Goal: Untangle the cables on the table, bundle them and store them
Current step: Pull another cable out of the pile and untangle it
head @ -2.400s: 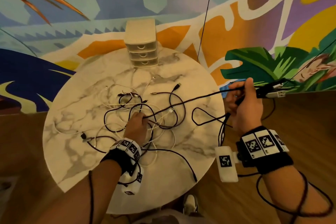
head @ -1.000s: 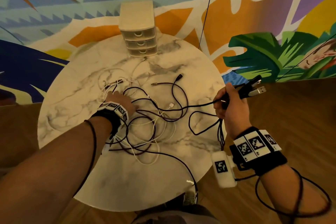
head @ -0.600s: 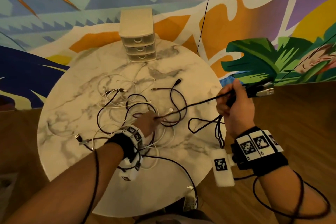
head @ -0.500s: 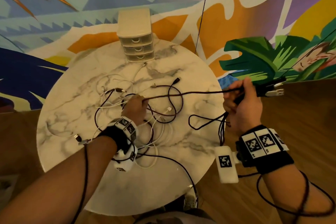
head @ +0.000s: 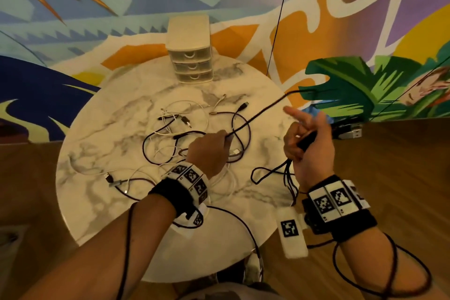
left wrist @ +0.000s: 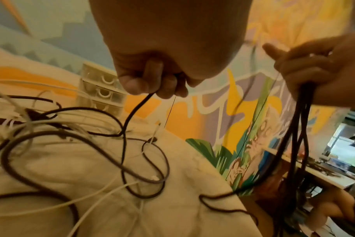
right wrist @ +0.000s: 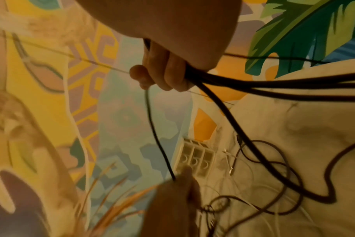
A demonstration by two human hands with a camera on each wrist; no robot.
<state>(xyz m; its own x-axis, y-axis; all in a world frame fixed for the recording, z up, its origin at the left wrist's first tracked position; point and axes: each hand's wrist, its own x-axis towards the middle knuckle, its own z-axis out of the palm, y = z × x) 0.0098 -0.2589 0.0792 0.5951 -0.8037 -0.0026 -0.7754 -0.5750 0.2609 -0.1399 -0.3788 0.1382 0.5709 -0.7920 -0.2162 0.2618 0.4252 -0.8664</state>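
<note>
A tangle of black and white cables (head: 185,143) lies on the round marble table (head: 102,129). My left hand (head: 220,137) hovers over it and pinches a black cable (head: 258,114) that arcs up past the table's right edge. In the left wrist view the left hand's fingers (left wrist: 152,83) pinch this cable (left wrist: 136,109). My right hand (head: 304,141) is just off the right edge and grips several hanging loops of the same black cable (head: 287,173), index finger pointing out. A USB plug (head: 353,133) sticks out beyond it. The right wrist view shows the gripped loops (right wrist: 253,83).
A small cream three-drawer unit (head: 190,56) stands at the table's far edge, drawers closed. A painted wall rises behind it, and a thin black wire (head: 280,14) hangs down before the wall. Wooden floor (head: 401,178) surrounds the table. Loose plugs (head: 110,179) lie at the left.
My left hand moved right and closer to my right hand, still pinching the black cable. The stretch between the hands went slack and bows upward. My right index finger straightened.
</note>
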